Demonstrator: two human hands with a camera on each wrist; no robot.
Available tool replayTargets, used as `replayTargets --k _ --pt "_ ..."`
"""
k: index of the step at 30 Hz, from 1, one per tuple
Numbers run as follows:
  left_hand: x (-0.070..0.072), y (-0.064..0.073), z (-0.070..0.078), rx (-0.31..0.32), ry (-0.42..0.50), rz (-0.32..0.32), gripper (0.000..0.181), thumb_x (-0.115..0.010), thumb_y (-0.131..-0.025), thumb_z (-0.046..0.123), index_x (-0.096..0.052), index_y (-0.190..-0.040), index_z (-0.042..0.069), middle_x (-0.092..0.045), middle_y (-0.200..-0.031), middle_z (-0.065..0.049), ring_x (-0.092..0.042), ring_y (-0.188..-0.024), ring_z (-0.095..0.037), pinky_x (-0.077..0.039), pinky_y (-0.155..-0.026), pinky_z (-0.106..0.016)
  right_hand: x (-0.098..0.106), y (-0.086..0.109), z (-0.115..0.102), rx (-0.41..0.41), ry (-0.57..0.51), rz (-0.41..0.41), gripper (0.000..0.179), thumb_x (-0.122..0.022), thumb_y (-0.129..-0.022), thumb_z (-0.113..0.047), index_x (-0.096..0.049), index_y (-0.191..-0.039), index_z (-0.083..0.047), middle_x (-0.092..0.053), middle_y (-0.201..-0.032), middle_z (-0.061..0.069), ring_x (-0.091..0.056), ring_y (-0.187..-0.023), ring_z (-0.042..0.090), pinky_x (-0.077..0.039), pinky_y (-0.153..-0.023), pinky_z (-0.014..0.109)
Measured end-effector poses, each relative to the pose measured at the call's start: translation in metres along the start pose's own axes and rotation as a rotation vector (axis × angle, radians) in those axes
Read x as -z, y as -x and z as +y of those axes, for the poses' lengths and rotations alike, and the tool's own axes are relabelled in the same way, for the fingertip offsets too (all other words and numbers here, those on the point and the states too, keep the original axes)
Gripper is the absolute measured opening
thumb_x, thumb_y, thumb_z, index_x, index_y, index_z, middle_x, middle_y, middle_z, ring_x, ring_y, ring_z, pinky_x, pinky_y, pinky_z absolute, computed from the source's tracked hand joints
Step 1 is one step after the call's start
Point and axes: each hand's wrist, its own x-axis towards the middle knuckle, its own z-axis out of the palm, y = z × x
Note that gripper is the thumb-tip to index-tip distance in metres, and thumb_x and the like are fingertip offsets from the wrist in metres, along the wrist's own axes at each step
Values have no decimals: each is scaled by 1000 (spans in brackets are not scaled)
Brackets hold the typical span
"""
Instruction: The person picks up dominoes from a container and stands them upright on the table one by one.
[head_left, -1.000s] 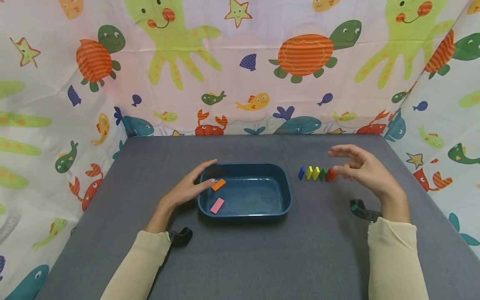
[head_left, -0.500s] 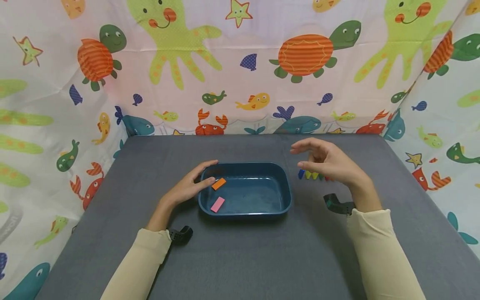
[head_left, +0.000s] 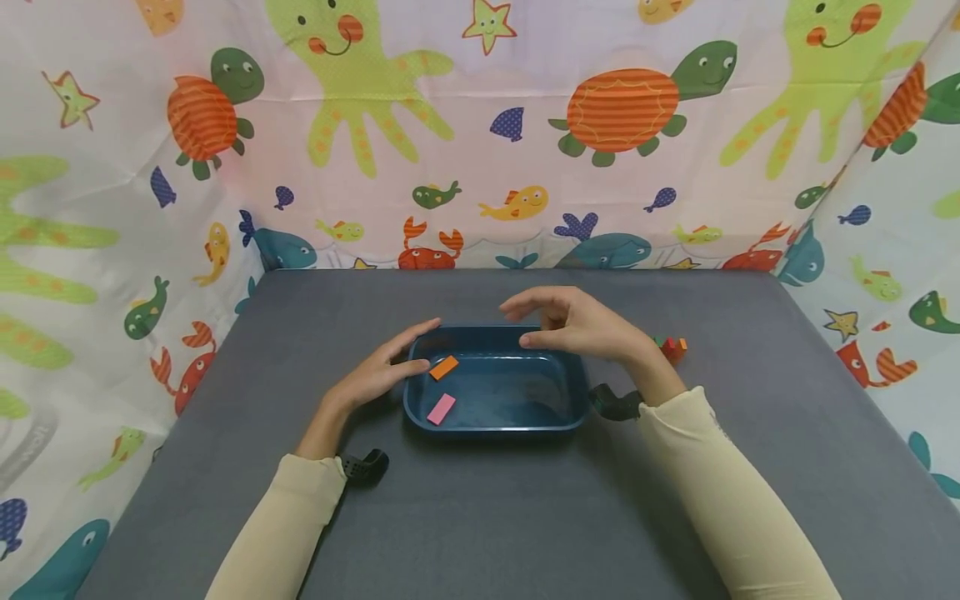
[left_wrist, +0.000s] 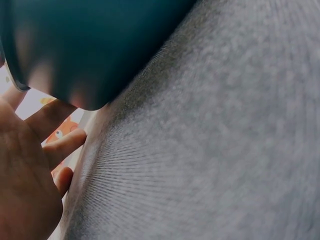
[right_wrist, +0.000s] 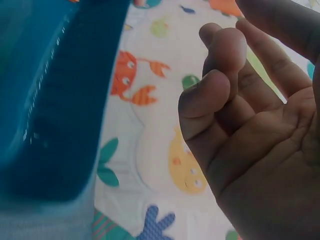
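Note:
A dark blue rectangular tray (head_left: 495,431) sits mid-table. Inside, at its left end, lie an orange block (head_left: 444,367) and a pink block (head_left: 441,409). My left hand (head_left: 381,372) holds the tray's left side, thumb over the rim and fingers along the outside by the back corner. Above the tray's right back part hovers my right hand (head_left: 577,323), fingers loosely bent; the right wrist view shows nothing in it. Beyond my right wrist, red and orange blocks (head_left: 675,350) and a bit of green show; the rest of that row is hidden.
A grey cloth (head_left: 480,517) covers the table. Behind it and at both sides hang fabric walls (head_left: 465,100) printed with sea animals. A black wrist strap piece (head_left: 615,403) juts from my right wrist, close to the tray's right rim.
My right hand has moved left, from beside the row of blocks to over the tray, and now hides the row's blue and yellow blocks. The left hand has stayed on the tray.

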Motion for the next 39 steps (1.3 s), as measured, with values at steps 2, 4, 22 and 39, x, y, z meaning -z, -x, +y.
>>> replayTargets --k 2,4,22,39 --pt "0 0 -1 9 5 0 63 -57 -102 26 -32 -159 37 -25 -170 3 -16 -158 -34 -14 -119 -75 -5 -8 -1 9 7 -18 43 -76 -92 -16 -66 -134 -19 -70 -129 6 -52 -58 23 -46 -56 28" --pt "0 -1 0 10 9 -2 62 -56 -102 26 -32 -159 37 -25 -169 3 -17 -158 -34 -13 -119 -76 -11 -17 -1 15 16 -40 43 -77 -91 -16 -67 -133 -18 -70 -128 6 -52 -58 23 -46 -56 28" --pt "2 2 2 -33 81 -38 63 -54 -104 19 -30 -161 26 -24 -170 4 -13 -159 -31 -11 -121 -73 -52 -65 22 -43 34 -210 37 -77 -90 -7 -71 -126 -8 -70 -129 15 -42 -52 15 -36 -54 25" --pt "2 3 -1 -24 88 -45 62 -56 -103 26 -31 -159 35 -24 -169 7 -14 -159 -30 -15 -120 -73 -80 -85 33 -35 111 -276 39 -76 -90 -7 -71 -128 -12 -70 -132 10 -41 -55 12 -37 -55 24"
